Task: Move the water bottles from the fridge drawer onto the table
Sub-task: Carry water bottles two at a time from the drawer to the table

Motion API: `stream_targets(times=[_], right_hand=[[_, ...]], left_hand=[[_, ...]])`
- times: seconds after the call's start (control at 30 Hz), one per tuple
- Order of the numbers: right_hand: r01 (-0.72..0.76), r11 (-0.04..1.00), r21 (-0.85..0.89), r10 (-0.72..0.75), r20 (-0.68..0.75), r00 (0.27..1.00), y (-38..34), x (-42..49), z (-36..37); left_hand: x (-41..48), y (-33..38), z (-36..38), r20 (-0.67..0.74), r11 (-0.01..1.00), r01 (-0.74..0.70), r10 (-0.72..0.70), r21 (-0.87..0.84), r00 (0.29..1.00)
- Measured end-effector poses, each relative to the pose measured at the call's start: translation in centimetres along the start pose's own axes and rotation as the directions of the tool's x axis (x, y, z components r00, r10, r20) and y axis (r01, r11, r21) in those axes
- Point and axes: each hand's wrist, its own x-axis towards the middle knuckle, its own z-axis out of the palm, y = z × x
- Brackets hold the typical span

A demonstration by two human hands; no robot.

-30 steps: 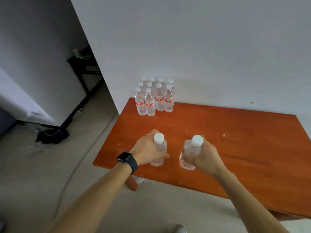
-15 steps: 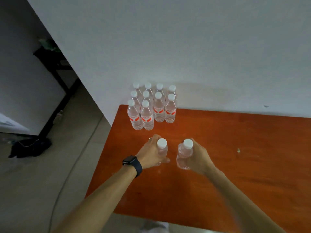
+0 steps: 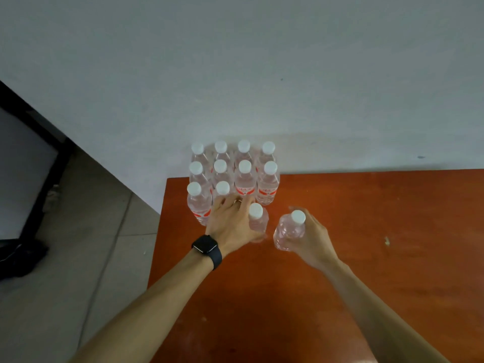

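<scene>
At the far left corner of the table [image 3: 392, 218], close against the pale wall [image 3: 262, 74], we count ten standing bottles [image 3: 267, 185] packed in a block. There are two rows of four, then a front row of two on the left side. All have white caps and clear bodies, with red labels where we can see them.

Just in front of that block:
- The left hand [image 3: 230, 224] grips the left bottle [image 3: 258, 220]. Its thumb wraps the near side and its fingers curl round the far side, reaching almost to the front row. The bottle stands roughly upright, in the gap to the right of the two front bottles. Motion blur keeps us from telling whether its base is on the wood.
- The right hand [image 3: 314, 242] grips the right bottle [image 3: 289, 230] from the right, fingers curled about the body below the cap. This one tilts, cap away from us and to the right. It sits just beside the left bottle but apart from it. We cannot tell whether it touches the table.

Both forearms come in from the lower edge of the view, and a dark watch [image 3: 206, 244] sits on the left wrist.

Off the table to the left, we note a tiled floor [image 3: 91, 244]. A black bundle [image 3: 18, 255] lies on it, and a black frame [image 3: 44, 137] stands behind.
</scene>
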Motion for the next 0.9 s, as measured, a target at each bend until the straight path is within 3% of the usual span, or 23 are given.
stream_targets(times=[0.1, 0.2, 0.27, 0.47, 0.63, 0.77, 0.9], right_hand=[[-0.001, 0.999, 0.032, 0.002, -0.017, 1.000, -0.9, 1.8, 0.4], [-0.001, 0.999, 0.035, 0.003, -0.051, 0.999, -1.7, 3.3, 0.9], [0.019, 0.999, 0.039, -0.017, -0.058, 0.998, -2.2, 4.2, 1.4], [0.067, 0.997, 0.043, -0.066, -0.042, 0.997, -2.2, 5.7, 3.0], [0.071, 0.997, 0.027, -0.071, -0.014, 0.997, -0.9, 6.2, 3.0], [0.028, 1.000, 0.003, -0.028, 0.118, 0.993, 0.0, 6.1, 3.3], [0.010, 1.000, 0.018, -0.011, 0.065, 0.998, -0.4, 6.2, 4.1]], left_hand=[[1.5, -1.3, 0.1, -0.106, 0.997, 0.019, -0.011, 0.074, 0.994], [2.8, -1.8, 1.2, -0.272, 0.980, -0.033, 0.087, 0.196, 0.958], [3.7, -2.0, 1.7, -0.308, 0.973, -0.012, 0.085, 0.232, 0.947], [4.3, -2.7, 2.5, -0.152, 0.933, 0.051, 0.004, 0.356, 0.988], [4.7, -3.5, 1.8, -0.104, 0.941, -0.008, 0.045, 0.337, 0.994], [5.0, -4.4, 1.3, 0.019, 0.948, -0.053, 0.049, 0.314, 0.999], [5.2, -4.2, 1.4, 0.025, 0.945, -0.077, 0.072, 0.318, 0.997]])
